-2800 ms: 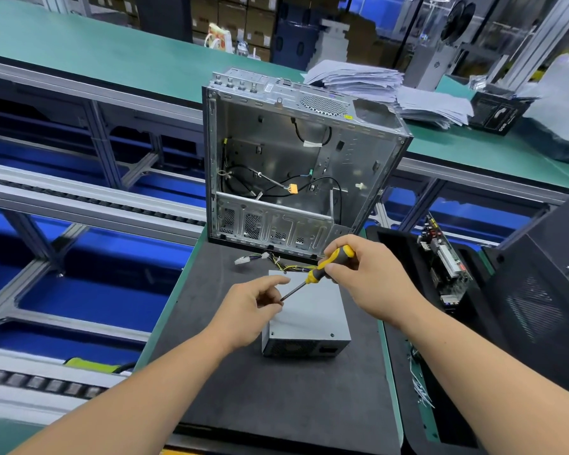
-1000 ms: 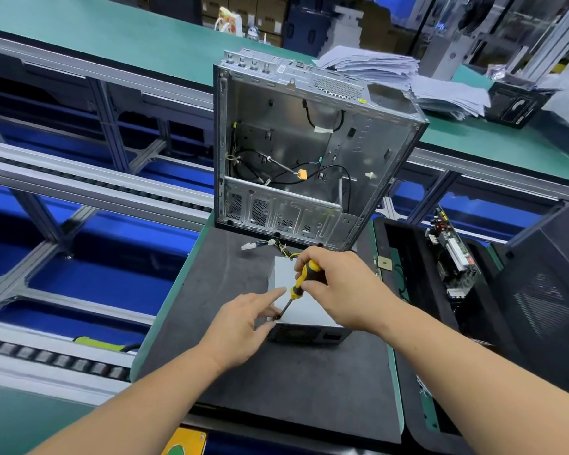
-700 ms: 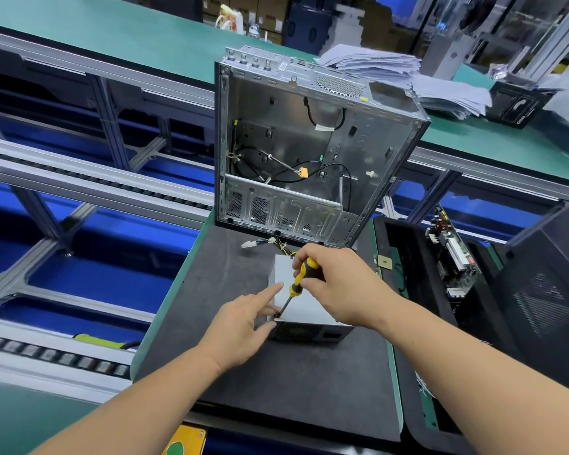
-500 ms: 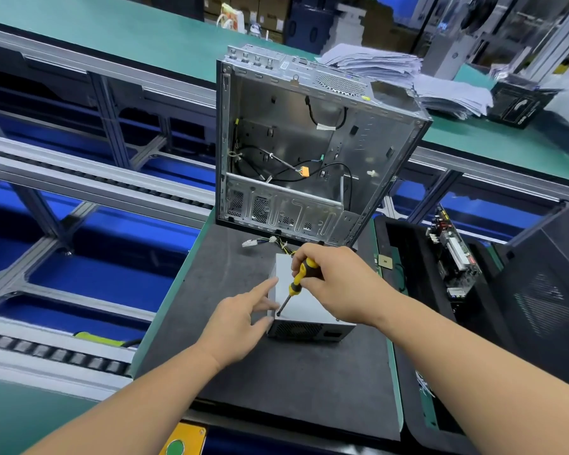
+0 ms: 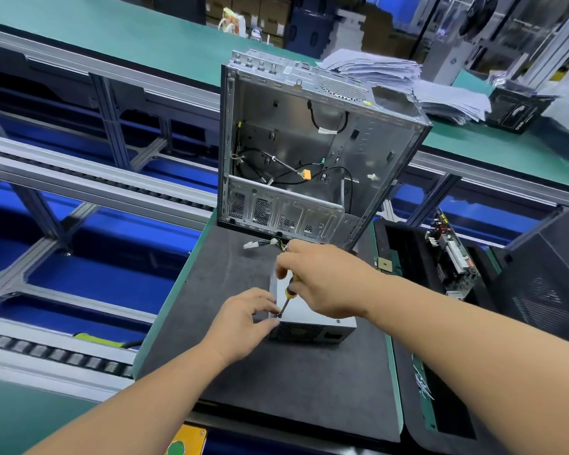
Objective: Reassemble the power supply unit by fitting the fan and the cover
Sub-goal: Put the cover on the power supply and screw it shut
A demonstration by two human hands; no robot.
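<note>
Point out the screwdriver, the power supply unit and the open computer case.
screwdriver (image 5: pixel 290 292): head view, on the yellow and black handle just below the right hand.
power supply unit (image 5: pixel 304 311): head view, on its bare grey top cover.
computer case (image 5: pixel 289 126): head view, on its inner back panel.

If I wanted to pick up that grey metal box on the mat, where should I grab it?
Probably hold the box by its two long plain sides, reaching down from above. It lies flat on the mat, its top is smooth, and the near end is a vent grille.
</note>
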